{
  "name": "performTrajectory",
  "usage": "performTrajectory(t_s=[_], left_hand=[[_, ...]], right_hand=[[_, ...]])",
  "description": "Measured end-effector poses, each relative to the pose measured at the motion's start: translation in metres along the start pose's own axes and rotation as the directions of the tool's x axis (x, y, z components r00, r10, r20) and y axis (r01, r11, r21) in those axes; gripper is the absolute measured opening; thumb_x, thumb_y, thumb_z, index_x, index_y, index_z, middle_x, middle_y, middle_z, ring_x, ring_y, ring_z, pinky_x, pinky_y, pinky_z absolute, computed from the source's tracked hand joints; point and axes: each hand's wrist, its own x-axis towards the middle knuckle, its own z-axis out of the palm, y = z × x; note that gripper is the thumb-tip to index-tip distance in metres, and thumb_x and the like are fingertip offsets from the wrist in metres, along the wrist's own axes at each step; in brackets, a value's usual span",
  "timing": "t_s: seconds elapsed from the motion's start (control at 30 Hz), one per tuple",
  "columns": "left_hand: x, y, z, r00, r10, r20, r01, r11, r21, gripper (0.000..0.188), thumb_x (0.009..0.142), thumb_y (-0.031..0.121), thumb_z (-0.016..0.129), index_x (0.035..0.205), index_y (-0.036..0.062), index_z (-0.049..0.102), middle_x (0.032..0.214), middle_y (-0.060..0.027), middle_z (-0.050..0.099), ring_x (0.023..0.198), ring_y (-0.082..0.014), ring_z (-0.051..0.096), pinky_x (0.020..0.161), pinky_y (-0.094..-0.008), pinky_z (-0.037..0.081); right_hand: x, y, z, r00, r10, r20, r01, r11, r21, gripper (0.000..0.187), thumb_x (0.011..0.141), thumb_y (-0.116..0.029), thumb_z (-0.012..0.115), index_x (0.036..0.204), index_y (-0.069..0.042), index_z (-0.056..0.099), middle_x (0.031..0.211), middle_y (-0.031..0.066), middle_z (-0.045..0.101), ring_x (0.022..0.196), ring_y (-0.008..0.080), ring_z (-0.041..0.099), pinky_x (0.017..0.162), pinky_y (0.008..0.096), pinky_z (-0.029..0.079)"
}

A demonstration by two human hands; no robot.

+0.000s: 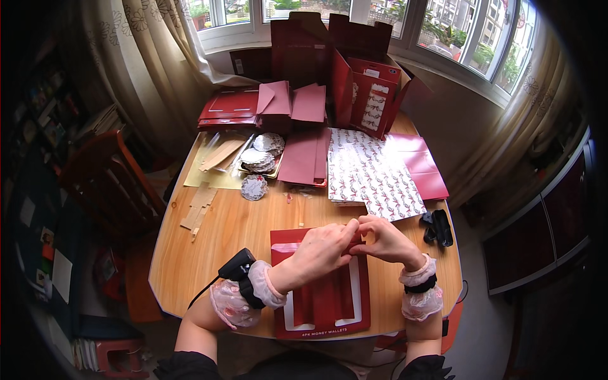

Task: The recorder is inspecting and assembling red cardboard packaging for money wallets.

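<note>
Just in front of me on the wooden table lies a flat red cardboard package (322,301) with white-edged cutouts. My left hand (313,252) and my right hand (387,242) meet above its far right corner. Thumbs and fingertips of both are drawn together in a pinch and nearly touch. Whatever sits between them is too small or too hidden to make out. Pink gauzy cuffs cover both wrists, each with a black band. A small black device (236,265) with a cable is attached at the left wrist.
White patterned sheets (373,171) and pink paper pieces (304,158) lie beyond my hands. Round patterned tags (254,188) and torn cardboard strips (199,206) are at left. Red boxes (370,95) stand by the window. A black case (438,229) rests near the right edge.
</note>
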Motion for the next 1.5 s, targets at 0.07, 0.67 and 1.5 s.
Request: performTrajectory(t_s=[0.07, 0.67, 1.5], left_hand=[[-0.002, -0.002, 0.001, 1.0, 0.004, -0.016, -0.004, 1.0, -0.011, 0.049, 0.079, 0.019, 0.079, 0.115, 0.0074, 0.047, 0.096, -0.0133, 0.067, 0.091, -0.0334, 0.067, 0.075, -0.0421, 0.054], [-0.019, -0.012, 0.007, 0.992, 0.052, -0.113, -0.049, 0.998, 0.025, 0.043, 0.085, 0.028, 0.075, 0.116, 0.0064, 0.056, 0.097, -0.0123, 0.067, 0.092, -0.0307, 0.067, 0.078, -0.0412, 0.054], [-0.078, -0.064, -0.064, 0.97, -0.228, 0.083, 0.241, 0.938, -0.249, 0.038, 0.09, 0.024, 0.075, 0.119, 0.004, 0.061, 0.091, -0.0144, 0.072, 0.084, -0.0272, 0.07, 0.077, -0.0371, 0.055]], right_hand=[[0.001, -0.004, -0.001, 0.995, 0.086, 0.056, -0.088, 0.995, 0.045, 0.018, 0.075, -0.015, 0.082, 0.086, -0.004, 0.073, 0.09, 0.0083, 0.063, 0.095, 0.025, 0.06, 0.083, 0.0353, 0.048], [-0.003, 0.006, 0.011, 0.977, 0.209, 0.041, -0.21, 0.977, 0.034, 0.021, 0.074, -0.024, 0.085, 0.088, -0.01, 0.077, 0.099, 0.0093, 0.051, 0.103, 0.0262, 0.049, 0.094, 0.0343, 0.04], [-0.001, -0.007, 0.008, 0.967, 0.25, 0.047, -0.249, 0.968, -0.013, 0.018, 0.076, -0.022, 0.084, 0.089, -0.011, 0.078, 0.092, 0.0066, 0.049, 0.098, 0.0246, 0.048, 0.09, 0.0335, 0.041]])
